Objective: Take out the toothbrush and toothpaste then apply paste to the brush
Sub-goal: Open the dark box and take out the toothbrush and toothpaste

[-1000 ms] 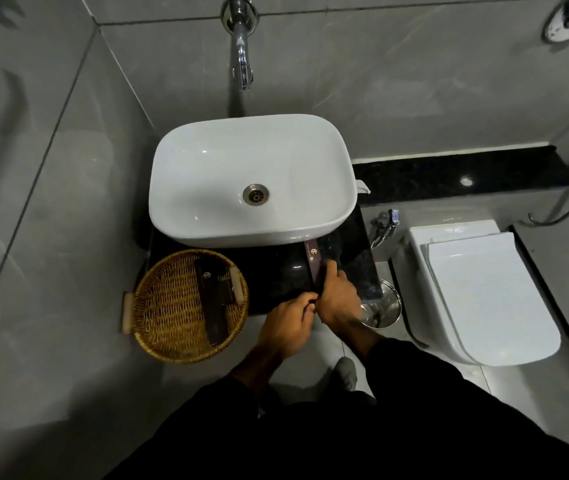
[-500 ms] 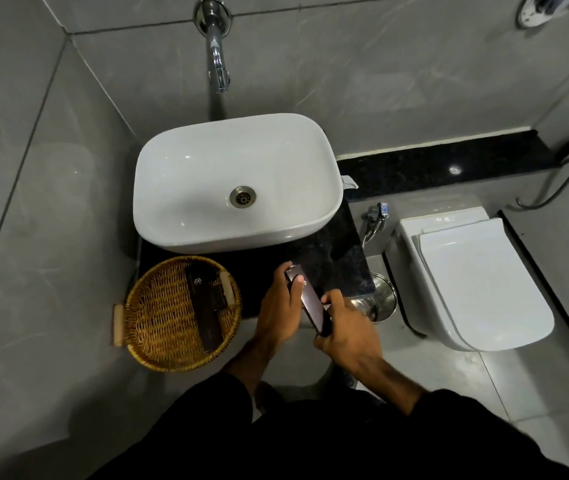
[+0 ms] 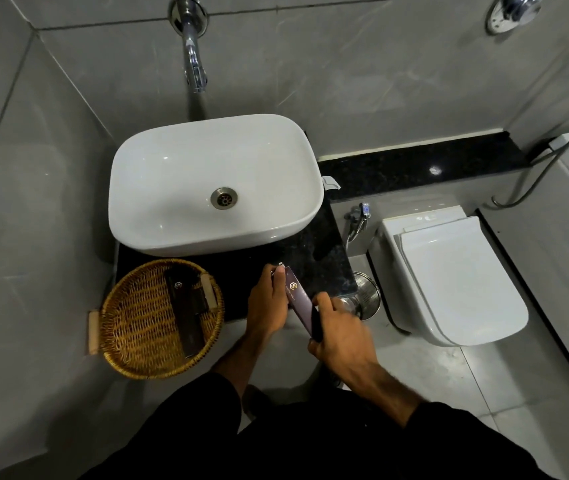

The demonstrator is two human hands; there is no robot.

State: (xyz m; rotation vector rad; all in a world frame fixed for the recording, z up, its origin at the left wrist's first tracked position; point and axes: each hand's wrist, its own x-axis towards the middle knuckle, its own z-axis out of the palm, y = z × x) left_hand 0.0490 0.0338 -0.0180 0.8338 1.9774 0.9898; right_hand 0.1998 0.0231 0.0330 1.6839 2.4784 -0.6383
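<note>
1. Gripping a slim dark purple cardboard box (image 3: 297, 299), both hands hold it over the black stone tabletop (image 3: 324, 268) edge.
2. The left hand (image 3: 266, 306) pinches its far end; the right hand (image 3: 338, 337) clasps its near end.
3. A round woven wicker basket (image 3: 130, 327) sits well left.

Left hand (image 3: 266, 303), fingers curled at the far end of a slim dark box (image 3: 299, 303); right hand (image 3: 340, 341), closed round its near end; both forearms bare below black sleeves.
</note>
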